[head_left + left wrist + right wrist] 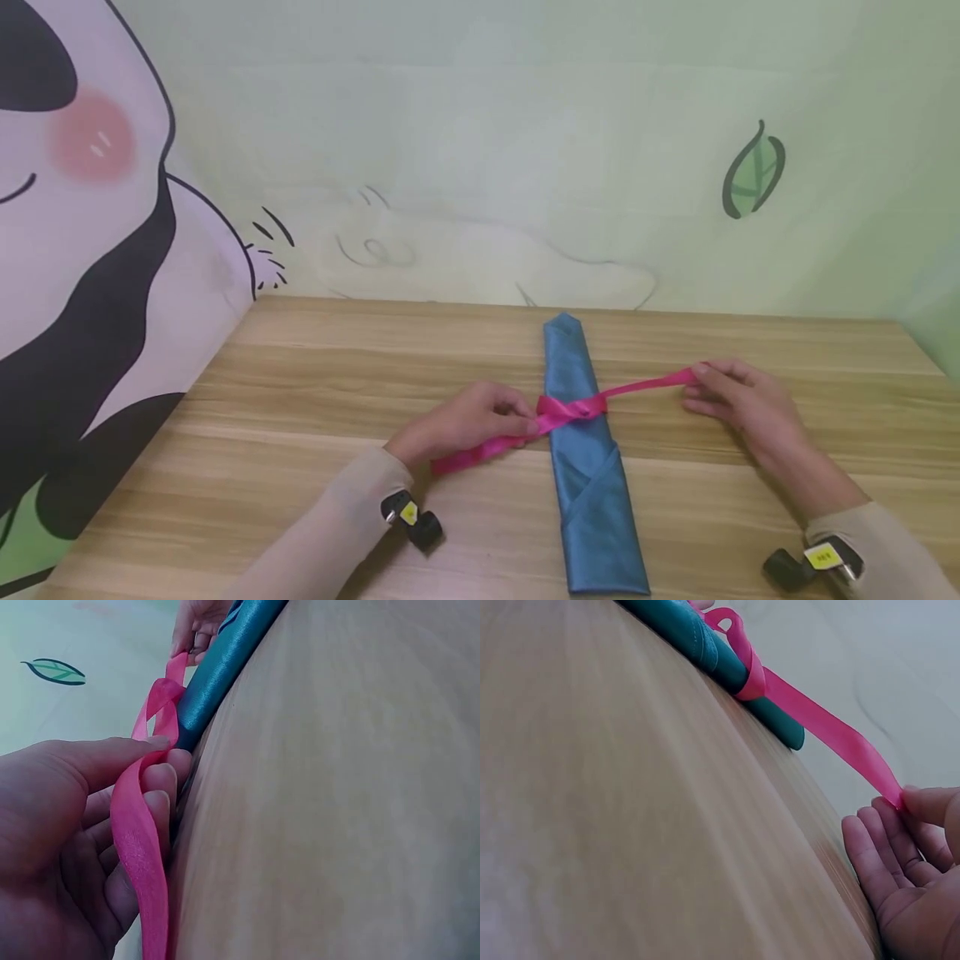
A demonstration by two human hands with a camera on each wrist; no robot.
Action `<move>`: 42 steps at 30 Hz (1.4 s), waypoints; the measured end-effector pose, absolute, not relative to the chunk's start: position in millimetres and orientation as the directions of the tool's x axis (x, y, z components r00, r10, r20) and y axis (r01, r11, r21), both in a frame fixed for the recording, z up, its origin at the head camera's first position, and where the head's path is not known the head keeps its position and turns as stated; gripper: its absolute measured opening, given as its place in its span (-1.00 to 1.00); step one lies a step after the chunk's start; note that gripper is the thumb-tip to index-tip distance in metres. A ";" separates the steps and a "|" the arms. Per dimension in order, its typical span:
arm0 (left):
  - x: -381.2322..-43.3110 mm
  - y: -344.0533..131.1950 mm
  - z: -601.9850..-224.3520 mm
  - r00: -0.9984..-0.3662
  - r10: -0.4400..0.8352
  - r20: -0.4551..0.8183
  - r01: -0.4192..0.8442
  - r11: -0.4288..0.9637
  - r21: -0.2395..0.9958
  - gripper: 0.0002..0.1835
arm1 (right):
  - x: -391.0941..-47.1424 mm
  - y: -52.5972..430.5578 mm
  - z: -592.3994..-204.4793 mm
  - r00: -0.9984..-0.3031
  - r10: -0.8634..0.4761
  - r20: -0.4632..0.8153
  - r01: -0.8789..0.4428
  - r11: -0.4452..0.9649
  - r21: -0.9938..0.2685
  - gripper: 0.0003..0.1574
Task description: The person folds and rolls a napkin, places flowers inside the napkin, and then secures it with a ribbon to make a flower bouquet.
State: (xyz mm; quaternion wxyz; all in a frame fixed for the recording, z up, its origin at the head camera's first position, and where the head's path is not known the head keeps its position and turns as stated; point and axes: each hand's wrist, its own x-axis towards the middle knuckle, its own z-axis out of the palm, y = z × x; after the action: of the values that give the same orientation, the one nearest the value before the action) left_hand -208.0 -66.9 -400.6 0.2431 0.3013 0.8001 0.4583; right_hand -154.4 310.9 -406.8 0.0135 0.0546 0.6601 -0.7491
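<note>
A blue satin cloth (pixel 588 492), folded into a long narrow shape, lies lengthwise on the table. Around its upper half runs a pink ribbon (pixel 648 384), crossed over itself on top with a loose loop. My left hand (pixel 474 419) pinches one side of the ribbon between thumb and fingers, close to the cloth's left edge; a free tail hangs past that hand toward the lower left. Out to the right, my right hand (pixel 750 406) pinches the other end of the ribbon, which stretches fairly straight from the crossing. In the right wrist view its other fingers (pixel 870 859) are spread below the thumb.
The wooden table (pixel 300 375) extends to both sides of the cloth. Behind it stands a pale green wall (pixel 480 125) with a painted leaf and a panda figure (pixel 75 233) at left. Small black devices sit on both wrists.
</note>
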 end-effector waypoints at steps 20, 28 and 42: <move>-212.1 -74.7 -400.8 -0.749 0.639 -0.174 0.143 0.413 0.900 -0.89 | -144.5 325.8 -409.0 -0.994 0.065 -0.092 0.071 -0.283 -0.957 -0.91; -214.5 -75.0 -401.2 -0.780 0.612 -0.128 0.217 0.457 0.863 -0.89 | -143.3 331.0 -408.7 -0.991 0.085 -0.107 0.079 -0.284 -0.956 -0.92; -215.1 -75.1 -401.3 -0.797 0.592 -0.118 0.196 0.439 0.877 -0.87 | -142.0 343.2 -405.8 -0.987 0.087 -0.132 0.104 -0.266 -0.958 -0.93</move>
State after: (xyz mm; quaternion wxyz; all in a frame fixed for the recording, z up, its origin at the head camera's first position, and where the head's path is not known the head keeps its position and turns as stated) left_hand -215.1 -75.1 -401.3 0.2096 0.2398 0.8220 0.4721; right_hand -142.0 343.2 -405.8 0.0053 0.0791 0.6057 -0.7917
